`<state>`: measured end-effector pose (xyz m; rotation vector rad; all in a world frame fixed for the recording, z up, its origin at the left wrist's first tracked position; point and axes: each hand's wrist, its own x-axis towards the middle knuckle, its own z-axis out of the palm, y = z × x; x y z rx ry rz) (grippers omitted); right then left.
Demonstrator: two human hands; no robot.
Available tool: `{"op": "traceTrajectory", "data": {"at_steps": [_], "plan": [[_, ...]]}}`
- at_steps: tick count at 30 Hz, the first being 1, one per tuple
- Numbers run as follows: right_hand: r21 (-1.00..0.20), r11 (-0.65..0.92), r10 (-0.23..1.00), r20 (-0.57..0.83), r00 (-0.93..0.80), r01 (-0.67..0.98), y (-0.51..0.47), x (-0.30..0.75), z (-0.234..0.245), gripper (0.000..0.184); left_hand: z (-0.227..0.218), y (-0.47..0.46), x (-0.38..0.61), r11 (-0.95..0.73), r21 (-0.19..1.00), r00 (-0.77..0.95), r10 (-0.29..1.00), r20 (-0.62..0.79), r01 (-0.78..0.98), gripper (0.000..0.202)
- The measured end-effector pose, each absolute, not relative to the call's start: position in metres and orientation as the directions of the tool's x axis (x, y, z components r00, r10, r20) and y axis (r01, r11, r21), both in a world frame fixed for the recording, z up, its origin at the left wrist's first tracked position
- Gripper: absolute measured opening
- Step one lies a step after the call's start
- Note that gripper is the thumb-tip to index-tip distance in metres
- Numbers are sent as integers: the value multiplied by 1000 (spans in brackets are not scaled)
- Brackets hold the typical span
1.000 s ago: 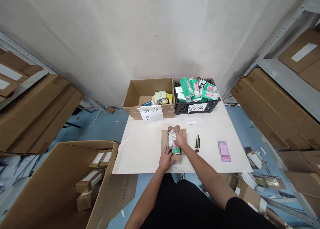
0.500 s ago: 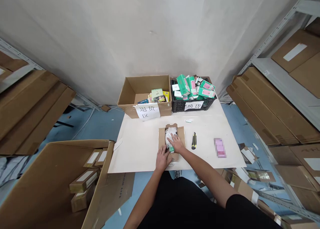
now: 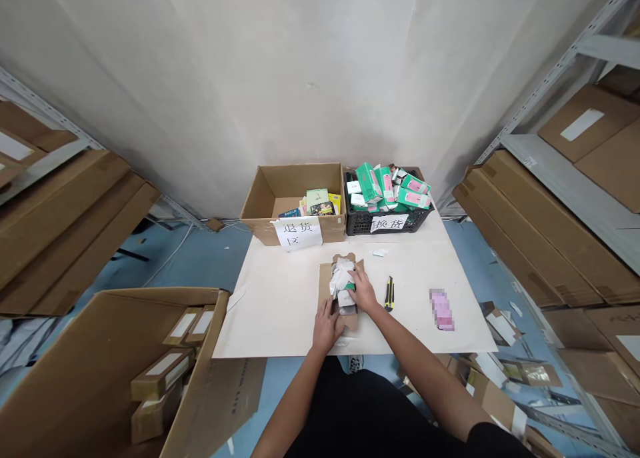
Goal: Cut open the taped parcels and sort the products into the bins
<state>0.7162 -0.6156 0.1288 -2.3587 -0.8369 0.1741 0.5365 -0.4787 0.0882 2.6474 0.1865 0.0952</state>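
A small opened cardboard parcel [image 3: 325,278] lies on the white table [image 3: 280,298] in front of me. In it sit crumpled white paper [image 3: 342,273] and a green and white product box [image 3: 347,296]. My left hand [image 3: 326,326] presses down on the parcel's near end, fingers curled over the flap. My right hand [image 3: 363,293] grips the product box from the right side and has it partly raised out of the parcel.
A yellow and black utility knife [image 3: 389,293] and a pink item [image 3: 441,309] lie right of the parcel. At the table's back stand a labelled cardboard box [image 3: 295,201] and a black crate [image 3: 385,221] of green boxes. A big open carton [image 3: 115,371] stands at lower left; shelves with cartons flank both sides.
My right hand has shifted from on top of the contents to the right side and has the product box lifted a little. The left hand stays on the parcel.
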Motion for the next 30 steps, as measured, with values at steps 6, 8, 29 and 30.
{"op": "traceTrajectory", "data": {"at_steps": [6,8,29,30], "plan": [[-562,-724,476,12,879,400,-586,737,139,49,91,-483,537,-888,438,987,158,7,139,35],[-530,-745,496,-33,867,406,-579,734,139,51,93,-481,538,-887,436,985,171,-1,155,36],[-454,-814,454,-106,885,363,-591,706,134,44,97,-477,541,-876,457,985,172,-3,154,35],[-454,-811,468,-129,874,368,-590,705,136,43,96,-477,541,-876,457,985,174,-3,156,35]]}}
